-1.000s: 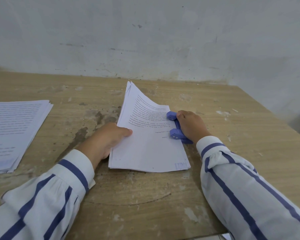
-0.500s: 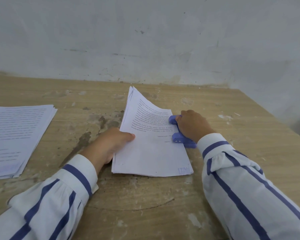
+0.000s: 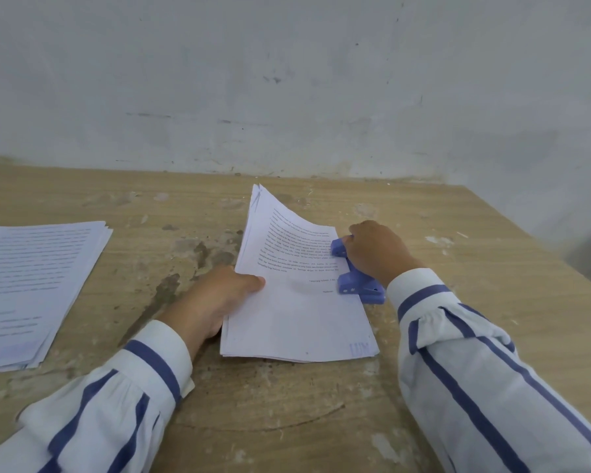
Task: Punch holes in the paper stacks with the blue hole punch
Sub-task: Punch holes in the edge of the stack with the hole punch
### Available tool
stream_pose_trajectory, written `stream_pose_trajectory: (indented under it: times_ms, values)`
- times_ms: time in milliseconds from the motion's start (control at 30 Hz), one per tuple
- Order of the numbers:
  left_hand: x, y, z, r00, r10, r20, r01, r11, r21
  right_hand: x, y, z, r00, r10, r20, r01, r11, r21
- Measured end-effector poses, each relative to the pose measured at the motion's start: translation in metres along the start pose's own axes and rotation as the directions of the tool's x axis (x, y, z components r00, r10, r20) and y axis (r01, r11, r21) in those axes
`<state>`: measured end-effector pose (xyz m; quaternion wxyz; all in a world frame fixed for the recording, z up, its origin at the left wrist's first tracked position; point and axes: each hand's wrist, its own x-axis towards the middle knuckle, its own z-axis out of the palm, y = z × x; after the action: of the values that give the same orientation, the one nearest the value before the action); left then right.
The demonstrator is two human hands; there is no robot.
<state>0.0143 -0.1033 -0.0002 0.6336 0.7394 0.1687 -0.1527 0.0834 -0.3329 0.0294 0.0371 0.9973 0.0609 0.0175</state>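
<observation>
Meanwhile little has changed: the right hand [image 3: 377, 249] still presses closed on the blue hole punch [image 3: 355, 274] at the paper stack's [image 3: 297, 302] right edge; the left hand [image 3: 215, 298] grips its left edge, so punching continues.

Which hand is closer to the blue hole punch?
Right. The right hand rests on the punch; the left hand holds the paper's opposite edge.

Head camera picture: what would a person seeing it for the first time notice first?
Probably the blue hole punch, bright against the white paper stack in the middle of the wooden table; the right hand presses on it at the stack's right edge. The left hand holds the stack's left edge, and a second paper stack lies far left.
</observation>
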Motion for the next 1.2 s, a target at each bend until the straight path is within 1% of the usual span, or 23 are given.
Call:
stream_pose_trajectory:
  times_ms: [67,133,167,233,333,400,433,467,500,533,567,633,667,733,800,867,900,933,1000,1033,1067,1133,1200]
  values:
    - [0.000,0.000,0.000,1.000,0.005,-0.002,-0.005,1.000,-0.006,0.001,0.002,0.003,0.999,0.030,-0.026,-0.028,0.997,0.069]
    - [0.000,0.000,-0.001,1.000,0.005,0.006,-0.005,1.000,-0.011,-0.001,0.004,0.006,0.987,0.122,-0.101,-0.095,0.968,0.234]
    - [-0.001,0.000,-0.001,1.000,0.003,0.011,-0.003,1.000,-0.013,-0.001,0.005,0.006,0.980,0.148,-0.134,-0.107,0.956,0.273]
    - [-0.001,0.001,-0.002,1.000,-0.007,0.022,0.007,1.000,-0.014,-0.003,0.005,0.005,0.975,0.149,-0.162,-0.104,0.960,0.261]
    - [-0.002,0.002,-0.004,1.000,-0.017,0.026,0.018,1.000,-0.005,-0.007,0.006,0.001,0.984,0.074,-0.159,-0.043,0.980,0.192]
    - [-0.002,0.002,-0.005,1.000,-0.018,0.022,0.018,1.000,-0.001,-0.010,0.009,0.001,0.979,0.089,-0.184,-0.049,0.976,0.210]
    - [-0.002,0.002,-0.005,1.000,-0.015,0.022,0.015,1.000,0.002,-0.012,0.008,0.001,0.981,0.067,-0.179,-0.031,0.980,0.196]
    - [-0.001,0.002,-0.006,1.000,-0.011,0.022,0.011,1.000,0.005,-0.016,0.007,0.000,0.986,0.077,-0.149,-0.042,0.974,0.223]
    - [-0.001,0.002,-0.006,1.000,-0.007,0.022,0.007,1.000,0.005,-0.017,0.008,0.000,0.987,0.055,-0.149,-0.026,0.981,0.192]
    - [-0.001,0.001,-0.006,1.000,-0.003,0.020,0.003,1.000,0.004,-0.018,0.008,0.001,0.985,0.062,-0.160,-0.026,0.976,0.215]
    - [-0.001,0.001,-0.007,1.000,-0.001,0.021,0.000,1.000,0.004,-0.017,0.008,0.001,0.984,0.048,-0.171,-0.014,0.981,0.195]
    - [-0.001,0.000,-0.009,1.000,0.000,0.025,-0.001,1.000,0.002,-0.018,0.009,0.001,0.981,0.055,-0.187,-0.018,0.981,0.194]
    - [0.000,-0.001,-0.010,1.000,-0.001,0.024,0.001,1.000,-0.002,-0.019,0.008,0.001,0.979,0.070,-0.191,-0.024,0.972,0.234]
    - [0.000,-0.002,-0.014,1.000,-0.005,0.023,0.005,1.000,-0.002,-0.021,0.007,0.004,0.979,0.062,-0.197,-0.020,0.978,0.209]
    - [0.000,-0.003,-0.017,1.000,-0.003,0.021,0.003,1.000,-0.002,-0.020,0.005,0.003,0.965,0.142,-0.219,-0.091,0.969,0.229]
    - [0.000,-0.005,-0.021,1.000,0.003,0.018,-0.003,1.000,-0.013,-0.021,0.004,0.003,0.959,0.158,-0.233,-0.113,0.974,0.195]
    - [0.000,-0.006,-0.024,1.000,0.006,0.017,-0.005,1.000,-0.022,-0.021,0.005,0.004,0.957,0.165,-0.240,-0.117,0.972,0.203]
    - [-0.001,-0.006,-0.026,1.000,0.008,0.015,-0.008,1.000,-0.026,-0.021,0.005,0.003,0.960,0.175,-0.221,-0.117,0.961,0.251]
    - [-0.001,-0.007,-0.030,1.000,0.016,0.007,-0.016,1.000,-0.025,-0.024,0.004,0.004,0.963,0.138,-0.230,-0.071,0.958,0.277]
    - [-0.001,-0.006,-0.032,1.000,0.025,0.004,-0.025,0.999,-0.025,-0.024,0.004,0.004,0.956,0.167,-0.242,-0.080,0.940,0.332]
    - [-0.002,-0.006,-0.034,0.999,0.035,0.001,-0.035,0.999,-0.026,-0.025,0.003,0.003,0.955,0.175,-0.242,-0.088,0.939,0.331]
    - [-0.004,-0.006,-0.039,0.998,0.057,-0.006,-0.057,0.998,-0.029,-0.025,-0.001,0.000,0.940,0.178,-0.292,-0.074,0.939,0.337]
    - [-0.007,-0.004,-0.045,0.996,0.084,-0.012,-0.084,0.996,-0.020,-0.025,-0.007,-0.004,0.943,0.161,-0.293,-0.046,0.931,0.362]
